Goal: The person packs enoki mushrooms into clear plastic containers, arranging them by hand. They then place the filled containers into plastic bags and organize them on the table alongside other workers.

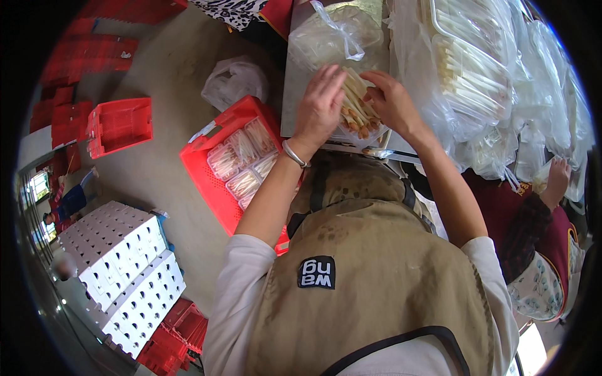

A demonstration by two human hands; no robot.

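Note:
A bundle of long pale stalks with brown ends (360,101), perhaps mushrooms, lies in a clear plastic tray (364,137) near the table's front edge. My left hand (322,103) rests along the bundle's left side, fingers extended and slightly blurred. On the other side, my right hand (391,98) has bent fingers at the stalks; whether it grips any is hidden. Beyond the hands is a knotted clear plastic bag (338,35). Large clear trays of similar stalks (472,84) stand to the right, amid plastic film.
A red crate (202,164) with filled clear packs (244,183) stands left of the table (294,94), near a crumpled plastic bag (235,84). Farther left are another red crate (120,127) and stacked white boxes (127,263). A co-worker's hand (557,181) is at the right.

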